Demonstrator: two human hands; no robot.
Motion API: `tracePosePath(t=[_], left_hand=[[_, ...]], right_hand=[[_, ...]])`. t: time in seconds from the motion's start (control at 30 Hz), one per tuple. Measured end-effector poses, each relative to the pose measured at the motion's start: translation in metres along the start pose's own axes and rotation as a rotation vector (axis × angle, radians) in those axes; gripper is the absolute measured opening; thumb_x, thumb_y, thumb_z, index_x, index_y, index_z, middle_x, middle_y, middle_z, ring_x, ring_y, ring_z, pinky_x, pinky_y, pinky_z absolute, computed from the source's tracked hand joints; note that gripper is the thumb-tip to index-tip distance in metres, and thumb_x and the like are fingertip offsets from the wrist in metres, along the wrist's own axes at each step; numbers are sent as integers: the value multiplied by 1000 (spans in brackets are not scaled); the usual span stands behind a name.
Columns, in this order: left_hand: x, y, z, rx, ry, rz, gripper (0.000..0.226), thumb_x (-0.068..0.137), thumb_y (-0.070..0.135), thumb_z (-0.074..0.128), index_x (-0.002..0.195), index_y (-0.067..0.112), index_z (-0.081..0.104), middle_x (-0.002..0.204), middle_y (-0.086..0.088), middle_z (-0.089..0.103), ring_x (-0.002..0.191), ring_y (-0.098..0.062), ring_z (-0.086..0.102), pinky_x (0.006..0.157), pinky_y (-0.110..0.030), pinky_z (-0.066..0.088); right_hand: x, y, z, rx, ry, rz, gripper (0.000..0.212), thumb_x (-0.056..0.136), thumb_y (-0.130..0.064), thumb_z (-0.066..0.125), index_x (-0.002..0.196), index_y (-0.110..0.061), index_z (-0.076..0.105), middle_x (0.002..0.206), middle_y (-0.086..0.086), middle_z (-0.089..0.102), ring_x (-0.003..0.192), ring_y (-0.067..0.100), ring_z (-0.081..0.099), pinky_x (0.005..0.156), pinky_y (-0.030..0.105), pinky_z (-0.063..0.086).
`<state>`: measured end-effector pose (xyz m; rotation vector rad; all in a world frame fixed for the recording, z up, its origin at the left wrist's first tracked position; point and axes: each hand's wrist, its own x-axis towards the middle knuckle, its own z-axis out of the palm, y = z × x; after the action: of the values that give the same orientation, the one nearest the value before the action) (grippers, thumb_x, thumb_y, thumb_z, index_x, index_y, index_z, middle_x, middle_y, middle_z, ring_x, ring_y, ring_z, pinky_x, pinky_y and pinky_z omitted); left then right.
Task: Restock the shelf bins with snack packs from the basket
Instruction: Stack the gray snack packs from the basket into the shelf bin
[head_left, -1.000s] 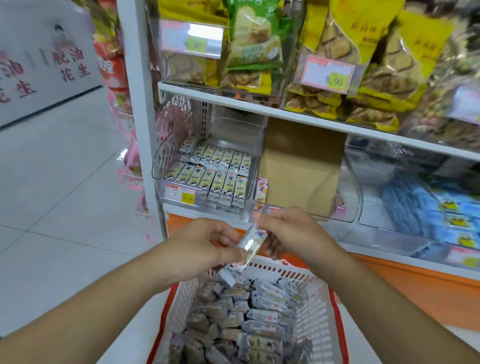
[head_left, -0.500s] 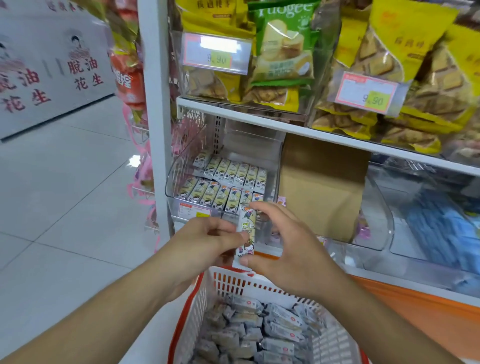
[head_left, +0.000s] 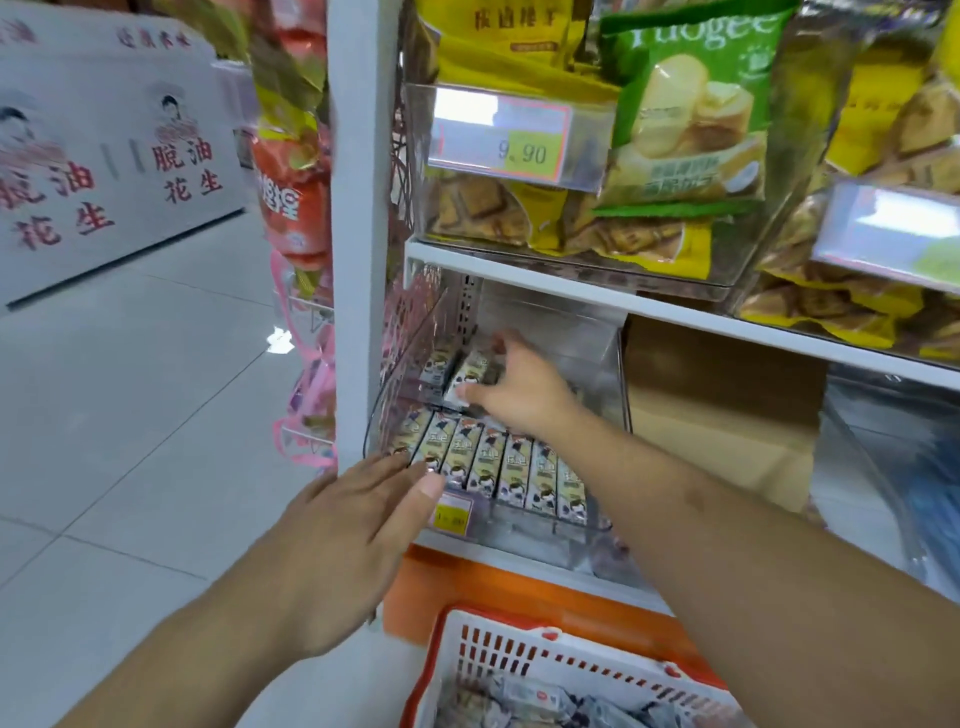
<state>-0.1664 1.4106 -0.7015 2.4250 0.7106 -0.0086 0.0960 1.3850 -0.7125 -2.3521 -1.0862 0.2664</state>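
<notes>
Reaching deep into the bin (head_left: 613, 364), my right hand (head_left: 519, 389) pinches a pack (head_left: 470, 376) to seat it in the back row, while my left hand (head_left: 358, 519), fingers spread, steadies the bin's front.

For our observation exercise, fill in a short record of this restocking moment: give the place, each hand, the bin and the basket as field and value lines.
place: shop aisle, white shelf unit
right hand: inside the clear bin, gripping a snack pack at the back row
left hand: fingers straight, at the bin's front edge by the price label
front row: packs standing side by side
basket: white and orange, below the shelf, more packs inside
</notes>
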Motion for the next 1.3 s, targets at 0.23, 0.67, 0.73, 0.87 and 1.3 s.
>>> tracePosePath(t=[0.23, 0.67, 0.73, 0.87, 1.3], left_hand=[[3, 5, -2, -4, 14, 20, 69, 96, 70, 6, 155, 47, 34, 162, 29, 26, 143, 16, 10, 125, -23, 2], [-8, 27, 17, -107, 221, 160, 52, 100, 64, 25, 123, 35, 62, 119, 21, 58, 115, -2, 53, 103, -30, 44], [-15, 33, 26, -110, 225, 177, 43, 103, 61, 28, 110, 36, 62, 106, 18, 59, 104, -1, 54, 94, -32, 46], [-23, 32, 66, -107, 219, 180, 32, 107, 52, 35, 84, 37, 53, 91, 11, 58, 92, -10, 56, 82, -36, 45], [-63, -59, 261, -41, -297, -341, 88, 101, 68, 32, 162, 29, -16, 166, 5, -33, 158, -35, -5, 127, -49, 7]], right_hand=[[45, 6, 19, -60, -65, 10, 75, 89, -51, 75, 148, -22, 38, 135, 9, 61, 102, 34, 70, 85, 50, 62], [-77, 7, -31, -8, 36, -210, 77, 101, -40, 63, 165, -21, 24, 165, 4, 38, 151, 21, 35, 122, 33, 31], [-122, 9, -40, 14, 35, -275, 74, 101, -37, 63, 164, -24, 25, 162, 0, 42, 150, 15, 34, 123, 35, 31], [-209, 27, -35, 79, 33, -265, 67, 101, -31, 62, 159, -29, 30, 149, -9, 50, 139, 7, 42, 112, 27, 36], [-358, 156, 150, 55, -614, 161, 90, 93, -55, 62, 163, -43, 6, 160, 1, 45, 129, 24, 60, 97, 38, 53]])
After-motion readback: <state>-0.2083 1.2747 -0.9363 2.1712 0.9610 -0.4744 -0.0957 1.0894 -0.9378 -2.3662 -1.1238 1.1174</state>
